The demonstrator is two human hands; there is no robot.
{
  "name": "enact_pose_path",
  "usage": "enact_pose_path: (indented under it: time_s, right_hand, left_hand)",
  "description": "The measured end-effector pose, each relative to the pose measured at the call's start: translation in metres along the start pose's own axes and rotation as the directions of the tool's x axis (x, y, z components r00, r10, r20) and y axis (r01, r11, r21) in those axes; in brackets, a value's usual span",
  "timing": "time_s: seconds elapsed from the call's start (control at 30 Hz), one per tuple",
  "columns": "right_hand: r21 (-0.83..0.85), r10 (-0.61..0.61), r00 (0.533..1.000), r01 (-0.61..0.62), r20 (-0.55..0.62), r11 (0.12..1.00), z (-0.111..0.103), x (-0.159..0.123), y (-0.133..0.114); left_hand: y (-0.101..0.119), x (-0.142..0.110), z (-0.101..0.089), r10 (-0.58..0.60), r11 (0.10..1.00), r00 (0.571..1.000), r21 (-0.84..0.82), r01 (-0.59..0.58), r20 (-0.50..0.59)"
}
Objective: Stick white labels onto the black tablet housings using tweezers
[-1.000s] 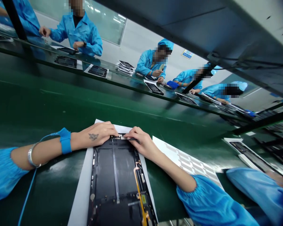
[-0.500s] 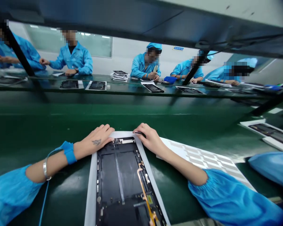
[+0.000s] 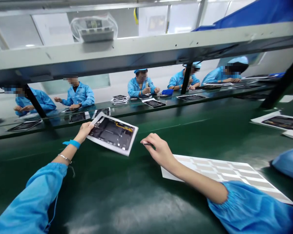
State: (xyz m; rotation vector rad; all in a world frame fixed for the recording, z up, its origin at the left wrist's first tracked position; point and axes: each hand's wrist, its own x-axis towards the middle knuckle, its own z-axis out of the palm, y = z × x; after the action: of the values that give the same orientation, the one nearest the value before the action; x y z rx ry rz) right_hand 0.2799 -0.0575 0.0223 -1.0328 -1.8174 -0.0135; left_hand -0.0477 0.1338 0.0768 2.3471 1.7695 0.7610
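My left hand (image 3: 84, 132) is closed on the left end of an opened tablet housing (image 3: 112, 132), black inside with an orange flex cable, on a white backing with a pale border. The housing is tilted and raised over the green bench (image 3: 107, 198). Farther right, my right hand (image 3: 161, 152) is apart from it, in a pinch around a small dark, thin tool (image 3: 147, 144), whose kind I cannot make out. A white sheet with rows of grey rectangular pieces (image 3: 217, 167) lies under and beside my right forearm.
On the bench's right sits another tablet housing (image 3: 286, 123). Several people in blue work at the far bench, among them one person (image 3: 139, 86) near a paper stack (image 3: 119, 99). An overhead shelf (image 3: 146, 48) and black posts (image 3: 186, 79) cross the view.
The tablet housing has been lifted off the bench in my left hand, turned and carried forward to the left. My right hand has let go of its edge. The view has tilted up.
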Motion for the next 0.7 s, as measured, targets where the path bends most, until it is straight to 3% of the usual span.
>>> enact_pose_path:
  time_s: [0.13,0.27,0.33,0.43,0.5,0.53,0.57,0.63,0.7]
  right_hand:
    - [-0.023,-0.048,0.998,0.049,0.028,0.999,0.009,-0.005,0.005]
    - [-0.040,-0.033,0.998,0.036,0.062,0.999,0.014,-0.009,0.009]
    - [-0.040,-0.010,0.995,0.015,0.104,0.999,0.016,-0.012,0.009]
    - [-0.040,0.028,0.967,-0.019,0.253,0.999,0.022,-0.019,0.007]
    - [-0.057,0.054,0.924,-0.035,0.379,0.998,0.026,-0.024,0.006]
    - [-0.071,0.071,0.899,-0.044,0.432,0.996,0.027,-0.026,0.006]
    - [-0.088,0.091,0.877,-0.055,0.472,0.995,0.028,-0.028,0.006]
    - [-0.122,0.130,0.848,-0.079,0.514,0.989,0.029,-0.031,0.008]
    - [-0.136,0.150,0.835,-0.091,0.530,0.987,0.029,-0.032,0.009]
  left_hand:
    - [-0.014,0.021,-0.003,-0.224,0.973,0.968,0.036,0.229,-0.115]
    - [0.000,0.013,0.005,-0.222,0.971,0.961,0.047,0.233,-0.164]
    - [0.018,-0.009,0.020,-0.122,0.990,0.984,0.053,0.129,-0.129]
    - [0.053,-0.071,0.052,0.133,0.991,0.990,0.012,-0.133,0.045]
    - [0.076,-0.119,0.070,0.335,0.942,0.926,-0.077,-0.326,0.173]
    - [0.086,-0.141,0.076,0.496,0.867,0.840,-0.167,-0.469,0.220]
    - [0.095,-0.158,0.079,0.566,0.822,0.792,-0.234,-0.520,0.228]
    - [0.107,-0.179,0.079,0.622,0.775,0.747,-0.316,-0.547,0.234]
    - [0.110,-0.184,0.076,0.624,0.772,0.742,-0.336,-0.539,0.244]
